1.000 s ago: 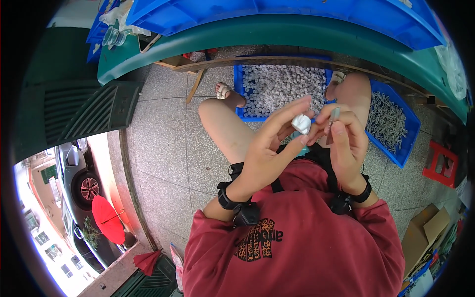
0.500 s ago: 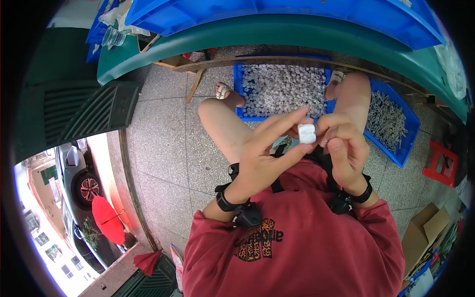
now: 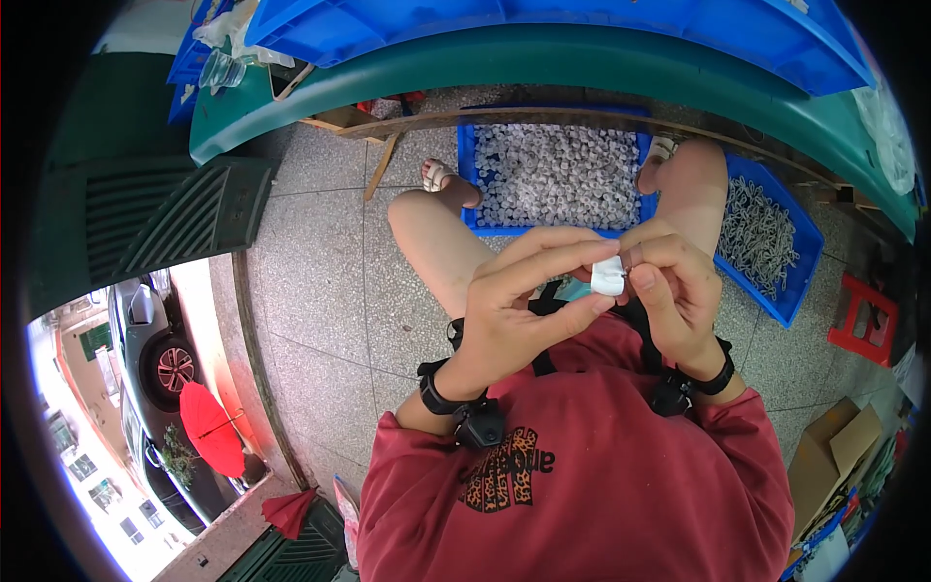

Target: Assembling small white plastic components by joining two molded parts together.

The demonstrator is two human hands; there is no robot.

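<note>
Between the thumb and fingertips of my left hand [image 3: 509,306] is a small white block-like part [image 3: 608,278], held up in front of my lap. My right hand [image 3: 684,296] is closed in a pinch against the right side of that part. Whatever its fingertips hold is tiny and mostly hidden; a dark speck shows where they meet the white part. A brownish band wraps one right fingertip. Beyond my hands, between my feet, a blue tray [image 3: 466,160] holds many small whitish round parts [image 3: 558,175].
At the right, a blue bin [image 3: 813,247] holds grey metal loop-shaped pieces [image 3: 761,233]. A green-covered table edge [image 3: 543,73] with a large blue tray [image 3: 582,19] spans the far side. A red stool [image 3: 863,320] and an opened cardboard box [image 3: 829,461] stand to the right.
The white part has moved slightly right and nearer to me, and has tilted. My right fingertips have closed in against its side; before, a small gap lay between them.
</note>
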